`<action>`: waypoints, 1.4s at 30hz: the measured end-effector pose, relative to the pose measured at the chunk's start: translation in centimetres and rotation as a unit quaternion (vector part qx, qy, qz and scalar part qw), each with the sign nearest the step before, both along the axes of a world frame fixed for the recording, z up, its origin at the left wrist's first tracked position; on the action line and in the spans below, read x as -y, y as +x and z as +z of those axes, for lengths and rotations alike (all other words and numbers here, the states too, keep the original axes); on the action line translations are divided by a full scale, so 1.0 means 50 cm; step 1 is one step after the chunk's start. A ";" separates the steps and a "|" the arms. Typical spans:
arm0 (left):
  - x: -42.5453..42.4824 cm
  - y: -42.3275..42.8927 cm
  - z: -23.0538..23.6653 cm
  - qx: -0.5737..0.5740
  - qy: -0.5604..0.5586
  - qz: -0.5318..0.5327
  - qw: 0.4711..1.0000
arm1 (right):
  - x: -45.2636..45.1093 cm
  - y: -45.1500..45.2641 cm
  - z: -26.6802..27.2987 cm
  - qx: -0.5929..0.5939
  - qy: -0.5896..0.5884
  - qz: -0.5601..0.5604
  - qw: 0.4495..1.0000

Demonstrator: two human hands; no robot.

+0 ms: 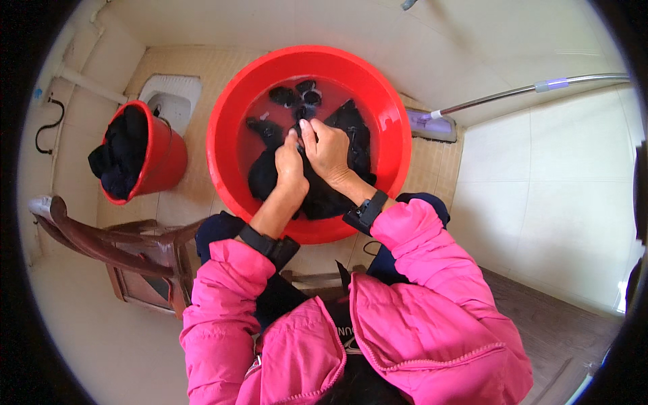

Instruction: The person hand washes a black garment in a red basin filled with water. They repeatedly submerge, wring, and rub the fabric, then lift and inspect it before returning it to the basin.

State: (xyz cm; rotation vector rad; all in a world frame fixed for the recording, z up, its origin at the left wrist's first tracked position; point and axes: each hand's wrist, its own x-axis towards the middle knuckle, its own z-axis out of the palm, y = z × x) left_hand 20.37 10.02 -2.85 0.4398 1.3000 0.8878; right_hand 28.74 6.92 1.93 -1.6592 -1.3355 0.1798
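A large red plastic basin (pixel 223 167) holds cloudy water and a dark wet garment (pixel 324 195). Several black lumps of soaked cloth (pixel 283 95) stick out of the water towards the far side. Over the middle of the basin, my left hand (pixel 291 164) and my right hand (pixel 326 149) come together, thumbs uppermost. Both are closed on a piece of the black cloth, which shows between and just beyond the fingertips. The part inside my fists is hidden.
To the left, a tilted red bucket (pixel 169 157) is heaped with dark clothes (pixel 124 152). Behind it lies a white squat toilet (pixel 174 93). A wooden chair (pixel 152 258) stands near my left knee. A long-handled floor brush (pixel 435 126) rests by the right wall.
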 end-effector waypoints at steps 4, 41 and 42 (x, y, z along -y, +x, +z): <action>-0.025 -0.018 0.007 0.011 0.071 -0.081 0.994 | 0.015 -0.021 0.008 -0.020 0.105 0.198 0.974; -0.046 -0.037 0.022 -0.097 0.051 -0.046 0.993 | 0.007 -0.040 -0.004 0.008 0.114 0.196 0.974; -0.044 -0.039 0.025 -0.080 0.050 -0.080 0.992 | 0.008 -0.040 -0.002 -0.010 0.085 0.155 0.984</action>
